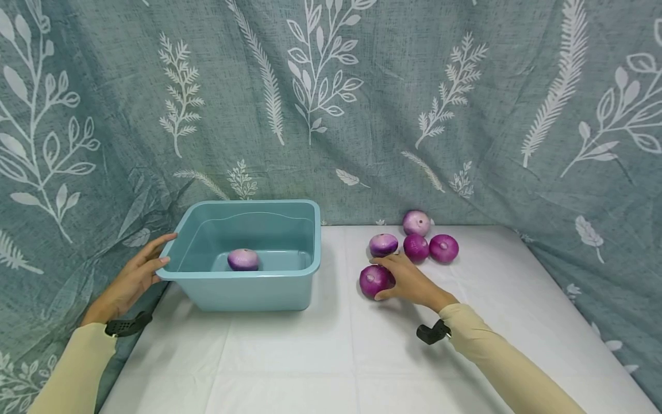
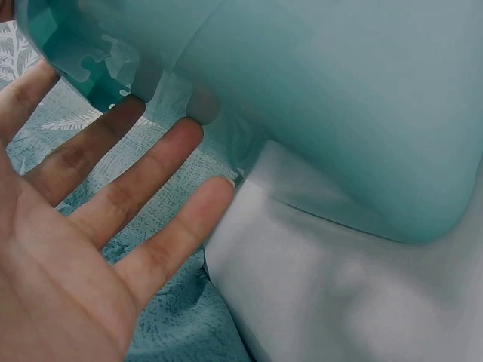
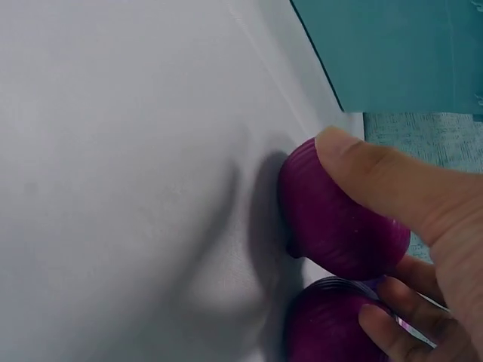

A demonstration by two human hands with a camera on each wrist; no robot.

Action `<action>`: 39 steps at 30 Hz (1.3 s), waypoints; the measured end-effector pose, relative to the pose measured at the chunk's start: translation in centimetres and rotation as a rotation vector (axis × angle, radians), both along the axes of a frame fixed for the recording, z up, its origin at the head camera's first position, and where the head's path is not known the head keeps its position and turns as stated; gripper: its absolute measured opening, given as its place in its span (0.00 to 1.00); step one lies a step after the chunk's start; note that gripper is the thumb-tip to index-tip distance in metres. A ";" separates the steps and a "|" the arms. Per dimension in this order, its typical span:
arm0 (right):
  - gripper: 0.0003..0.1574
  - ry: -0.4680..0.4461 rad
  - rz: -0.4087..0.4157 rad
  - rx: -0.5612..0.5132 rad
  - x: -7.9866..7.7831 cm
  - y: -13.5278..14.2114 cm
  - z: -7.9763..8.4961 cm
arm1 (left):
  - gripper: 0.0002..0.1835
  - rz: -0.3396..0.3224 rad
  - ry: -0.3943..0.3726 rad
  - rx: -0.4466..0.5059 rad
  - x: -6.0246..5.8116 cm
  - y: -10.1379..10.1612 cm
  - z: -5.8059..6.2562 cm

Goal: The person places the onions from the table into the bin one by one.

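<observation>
A teal plastic tub [image 1: 248, 293] stands on the left of the table, with one purple-and-white onion [image 1: 243, 260] on its floor. My left hand [image 1: 131, 282] touches the tub's left end at the rim. In the left wrist view its fingers [image 2: 139, 188] are spread and nearly straight against the wall. To the right of the tub, my right hand [image 1: 411, 284] grips a red onion [image 1: 373, 282] by its side. The right wrist view shows the thumb [image 3: 362, 170] across this onion, with a second onion [image 3: 332, 328] just below the fingers.
Behind the right hand cluster several more onions: a purple-and-white one [image 1: 383, 245], a pale one [image 1: 416, 223] at the back edge, and two dark ones [image 1: 443, 248] side by side. White cloth covers the table [image 1: 289, 356]. A patterned teal curtain [image 1: 372, 126] hangs behind.
</observation>
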State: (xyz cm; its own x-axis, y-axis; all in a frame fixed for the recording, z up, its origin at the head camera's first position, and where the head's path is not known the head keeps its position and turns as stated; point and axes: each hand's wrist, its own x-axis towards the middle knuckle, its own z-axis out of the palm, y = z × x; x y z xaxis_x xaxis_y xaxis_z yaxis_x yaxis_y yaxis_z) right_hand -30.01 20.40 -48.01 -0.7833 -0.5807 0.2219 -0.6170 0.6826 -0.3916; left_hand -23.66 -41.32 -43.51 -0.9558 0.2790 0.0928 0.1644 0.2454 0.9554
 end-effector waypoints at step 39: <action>0.50 0.095 -0.054 -0.116 0.3 -0.5 1.5 | 0.32 -0.016 0.006 0.006 -0.1 -0.1 -0.2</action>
